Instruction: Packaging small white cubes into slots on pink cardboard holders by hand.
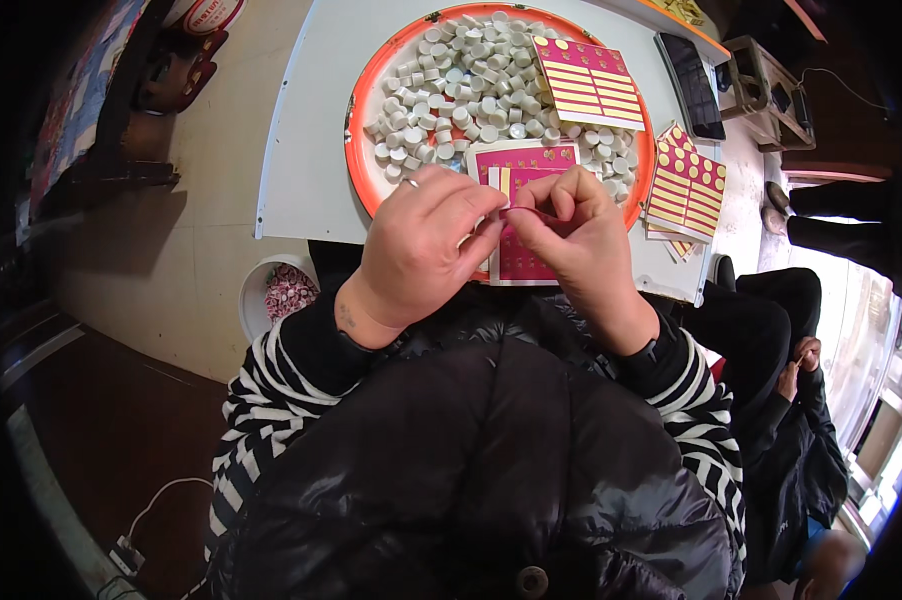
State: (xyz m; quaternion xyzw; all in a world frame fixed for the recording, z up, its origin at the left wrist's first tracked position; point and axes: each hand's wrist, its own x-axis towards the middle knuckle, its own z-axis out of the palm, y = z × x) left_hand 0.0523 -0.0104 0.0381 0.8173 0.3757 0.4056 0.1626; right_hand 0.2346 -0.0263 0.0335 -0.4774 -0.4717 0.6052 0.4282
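Note:
My left hand (426, 245) and my right hand (576, 240) meet fingertip to fingertip over the near rim of an orange round tray (356, 140). Both pinch a thin strip at the edge of a pink sticker sheet (523, 172) with gold dots and yellow stripes that lies on the tray under my hands. A ring shows on my left hand. What exactly sits between the fingertips is too small to tell. Several small white caps (461, 90) fill the tray beyond my hands.
A second pink sheet (589, 82) lies on the caps at the tray's far right. More sheets (686, 190) are stacked on the white table (301, 150) at right, near a dark phone (691, 85). A white bucket (276, 295) stands on the floor at left. Another person (801, 420) sits at right.

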